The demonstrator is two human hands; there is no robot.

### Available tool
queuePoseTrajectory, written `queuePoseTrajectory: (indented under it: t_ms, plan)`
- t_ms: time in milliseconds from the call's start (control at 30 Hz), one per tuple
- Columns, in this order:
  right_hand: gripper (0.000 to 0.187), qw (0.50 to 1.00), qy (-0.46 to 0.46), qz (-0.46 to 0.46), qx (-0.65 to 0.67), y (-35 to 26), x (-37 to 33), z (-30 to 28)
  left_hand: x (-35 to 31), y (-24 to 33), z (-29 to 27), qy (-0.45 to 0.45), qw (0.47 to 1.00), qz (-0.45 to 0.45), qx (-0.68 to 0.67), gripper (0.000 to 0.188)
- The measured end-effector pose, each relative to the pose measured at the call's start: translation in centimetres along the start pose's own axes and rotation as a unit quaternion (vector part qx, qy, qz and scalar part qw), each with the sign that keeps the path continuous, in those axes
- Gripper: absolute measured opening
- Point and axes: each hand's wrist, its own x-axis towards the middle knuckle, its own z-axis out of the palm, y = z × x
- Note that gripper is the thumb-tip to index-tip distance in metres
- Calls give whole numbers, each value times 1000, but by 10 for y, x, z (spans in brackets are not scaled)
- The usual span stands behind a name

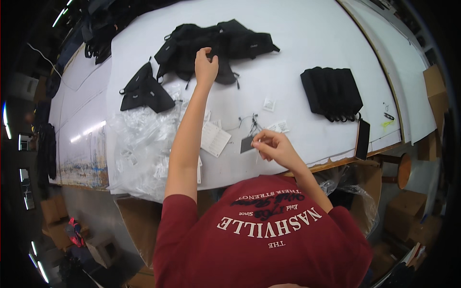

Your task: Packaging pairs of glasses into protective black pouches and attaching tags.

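My left hand reaches over the near side of a loose pile of black fabric pouches, its thumb and fingers apart and nothing visible between them. Cord loops and small pale marks show on the pouches. Two more black pouches lie to the left of the pile. Near the front of the table my right hand has thumb and fingertips pinched together; what they hold, if anything, is too small to make out. Just beside those fingertips lie a dark hang tag and a tangle of thin black strings.
Clear plastic bags heap at the table's front left, beside white printed cards. A small white packet lies mid-table. Stacked black pouches sit at right, near a dark phone-like slab and small snips. Cardboard boxes stand below.
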Motion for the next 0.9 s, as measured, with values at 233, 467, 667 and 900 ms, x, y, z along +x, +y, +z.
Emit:
queuePoseTrajectory:
  t_ms: [233,467,667,900]
  plan:
    - [11,998,55,8,13,10,-16,-18,14,-8,14,-57,930,117,344,19]
    - [12,989,144,-23,-20,16,-8,-34,-102,84,-49,-333,931,145,-33,13]
    - [12,984,144,-72,-71,13,2,-15,-175,98,-83,-342,795,-263,-426,27]
    - [9,937,127,-139,-294,11,-5,3,-202,108,-92,-298,857,-279,-314,18]
